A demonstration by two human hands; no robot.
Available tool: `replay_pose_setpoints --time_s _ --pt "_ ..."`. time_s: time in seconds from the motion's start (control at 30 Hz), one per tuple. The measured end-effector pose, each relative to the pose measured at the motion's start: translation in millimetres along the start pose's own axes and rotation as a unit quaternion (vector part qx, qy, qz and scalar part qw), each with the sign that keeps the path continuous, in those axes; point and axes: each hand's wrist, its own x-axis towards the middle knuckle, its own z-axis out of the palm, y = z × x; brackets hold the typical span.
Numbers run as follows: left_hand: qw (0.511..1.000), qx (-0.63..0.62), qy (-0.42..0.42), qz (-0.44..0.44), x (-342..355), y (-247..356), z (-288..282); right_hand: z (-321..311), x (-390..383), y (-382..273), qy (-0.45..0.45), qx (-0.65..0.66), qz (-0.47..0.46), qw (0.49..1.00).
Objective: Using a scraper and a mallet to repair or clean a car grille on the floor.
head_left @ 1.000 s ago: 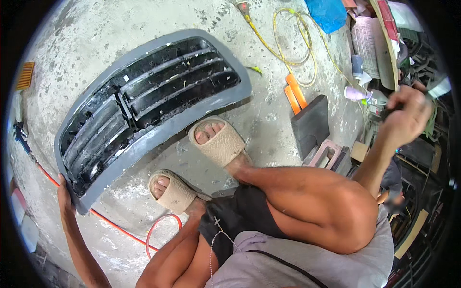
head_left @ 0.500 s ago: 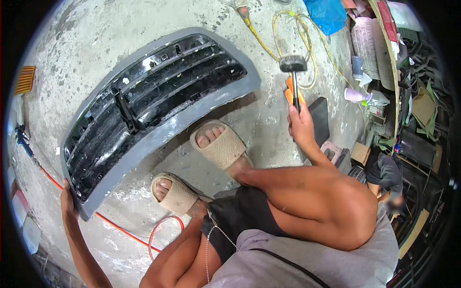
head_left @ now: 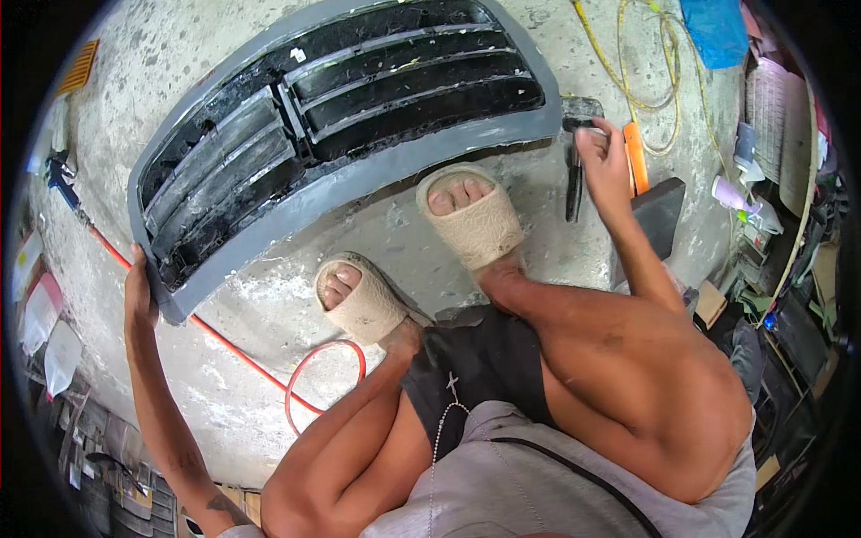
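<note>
Grey-framed black grille, with mallet

Grille was before two beige sandals; left hand gripped its near left end, fingers partly hidden. Mallet was just beside its right end. Right hand, half open, fingers loosely curled, was beside the mallet; contact could not be told. Orange hose passed under grille's left end.

It looks like a workshop (a cluttered one), shown by the stained concrete floor, a hammer, a red hose, a yellow cord and a slatted grille-like panel.
</note>
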Motion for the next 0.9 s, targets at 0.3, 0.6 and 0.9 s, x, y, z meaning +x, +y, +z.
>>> replay_pose_setpoints --time_s 0.3,0.6,0.9 --pt "1.0 -0.023 0.016 -0.005 -7.9 -5.0 -5.4 34.3 24.5 -26.5 -0.132 0.144 0.165 0.967" --pt "1.0 -0.021 -0.003 -0.002 -7.2 -5.1 -2.6 31.0 26.7 -43.8 -0.138 0.111 0.177 0.968" --pt "0.999 -0.034 -0.037 -0.006 2.4 -2.1 -17.7 28.7 43.3 -50.5 -0.156 0.236 0.298 0.912"
